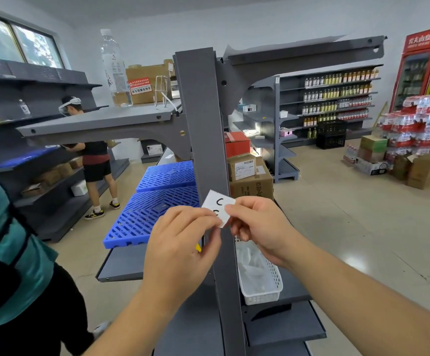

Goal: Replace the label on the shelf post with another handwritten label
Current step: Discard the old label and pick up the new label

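A shop aisle with grey shelving fills my view. At centre frame, my left hand [180, 242] and right hand [257, 227] both pinch a white handwritten label [216, 202] in front of the grey shelf post [203, 119].

Matt grey metal post [203, 129], white paper label [217, 205].

Bright, even indoor light fills the shop; the window [16, 39] at upper left shows daylight. The pale floor [350, 227] carries soft glare patches (right side especially). Wide-angle distortion bends the edges; shadows are faint, focus slightly soft.
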`<state>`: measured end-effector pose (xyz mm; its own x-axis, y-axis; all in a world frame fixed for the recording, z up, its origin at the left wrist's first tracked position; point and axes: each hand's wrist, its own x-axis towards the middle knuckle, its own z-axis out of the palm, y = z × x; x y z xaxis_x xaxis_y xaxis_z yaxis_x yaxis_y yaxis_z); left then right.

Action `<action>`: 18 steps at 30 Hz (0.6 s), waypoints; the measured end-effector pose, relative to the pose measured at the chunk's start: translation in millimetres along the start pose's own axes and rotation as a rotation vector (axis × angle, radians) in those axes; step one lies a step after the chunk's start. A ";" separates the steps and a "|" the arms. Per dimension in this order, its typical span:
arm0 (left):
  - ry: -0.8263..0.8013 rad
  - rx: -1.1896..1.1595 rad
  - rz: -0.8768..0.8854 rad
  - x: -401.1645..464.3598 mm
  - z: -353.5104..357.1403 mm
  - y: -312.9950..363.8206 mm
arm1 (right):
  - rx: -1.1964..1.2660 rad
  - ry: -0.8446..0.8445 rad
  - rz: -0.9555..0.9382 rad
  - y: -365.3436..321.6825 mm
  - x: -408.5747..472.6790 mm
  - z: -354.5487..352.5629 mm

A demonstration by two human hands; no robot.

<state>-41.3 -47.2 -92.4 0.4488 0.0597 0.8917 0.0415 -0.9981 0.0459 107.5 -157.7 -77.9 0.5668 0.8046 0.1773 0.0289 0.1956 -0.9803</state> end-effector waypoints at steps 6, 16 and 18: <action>-0.063 -0.119 -0.237 11.3 -1.3 8.6 | -0.103 0.066 -0.074 -7.5 -3.6 -6.1; -0.072 -0.674 -0.903 39.3 3.5 17.3 | -0.214 0.039 -0.174 -13.2 -10.5 -6.3; -0.064 -0.760 -0.943 41.7 2.8 18.7 | -0.209 0.022 -0.174 -14.4 -12.2 -7.3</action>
<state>-19.3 -63.3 -55.6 0.5688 0.7477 0.3426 -0.1489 -0.3160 0.9370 106.1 -174.4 -66.6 0.5558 0.7564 0.3448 0.2952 0.2082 -0.9325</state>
